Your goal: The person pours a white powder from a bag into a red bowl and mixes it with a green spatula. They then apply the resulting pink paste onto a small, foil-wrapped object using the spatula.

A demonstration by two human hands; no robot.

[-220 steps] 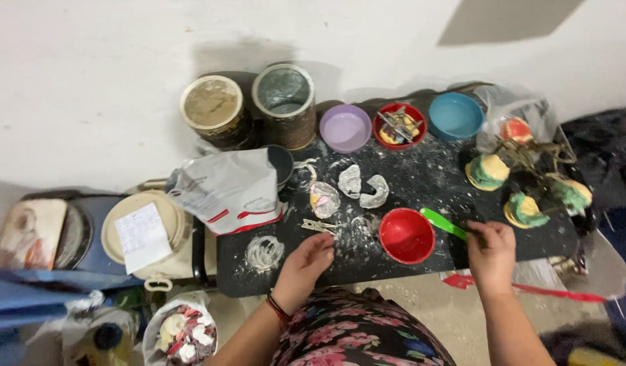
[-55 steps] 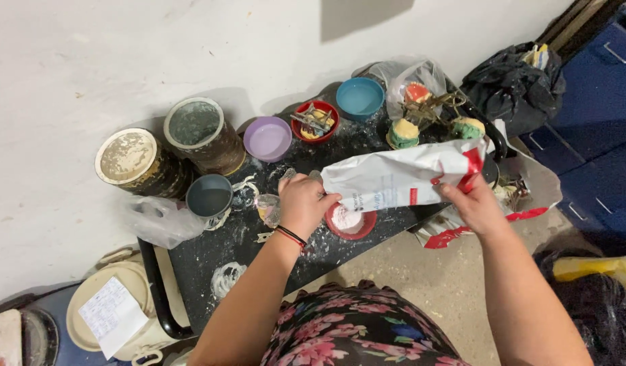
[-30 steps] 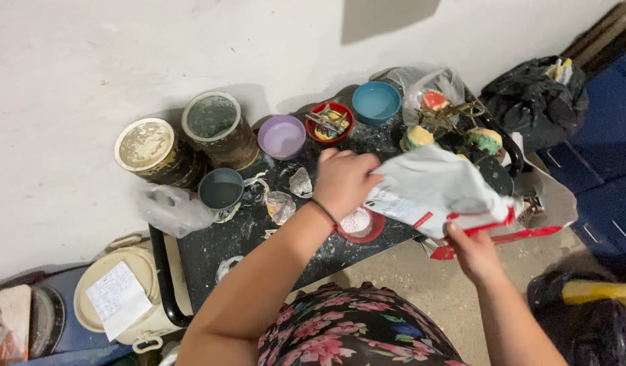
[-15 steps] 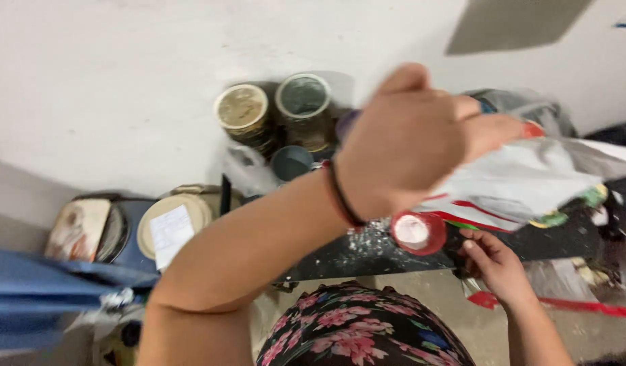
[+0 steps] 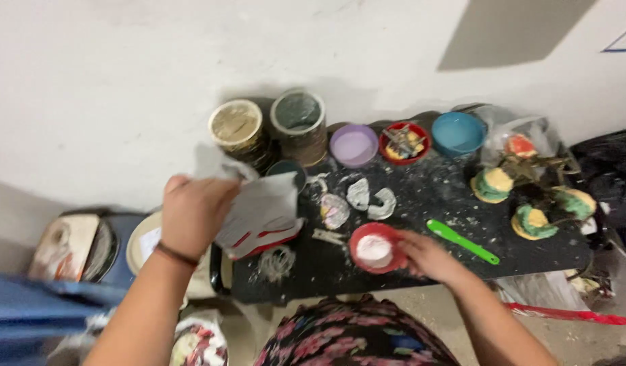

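My left hand [image 5: 194, 213] grips the top of a white bag with red trim [image 5: 262, 217], holding it over the left end of the black, powder-dusted table [image 5: 421, 196]. My right hand [image 5: 428, 256] rests at the right rim of a red bowl [image 5: 374, 249] that holds white powder, near the table's front edge. A green spatula [image 5: 462, 242] lies just right of that hand. Clear plastic moulds [image 5: 359, 198] sit behind the bowl.
Two stained tins [image 5: 236, 129] [image 5: 299, 120], a purple bowl [image 5: 354, 144], a red bowl of clips [image 5: 404, 141] and a blue bowl [image 5: 457, 133] line the back. Coloured cast pieces [image 5: 492, 184] lie at right. A cream lidded tub [image 5: 145, 244] stands at left.
The bag has gone from above the red bowl at the right to the table's left end in my left hand. My right hand let go of it and came to the bowl.
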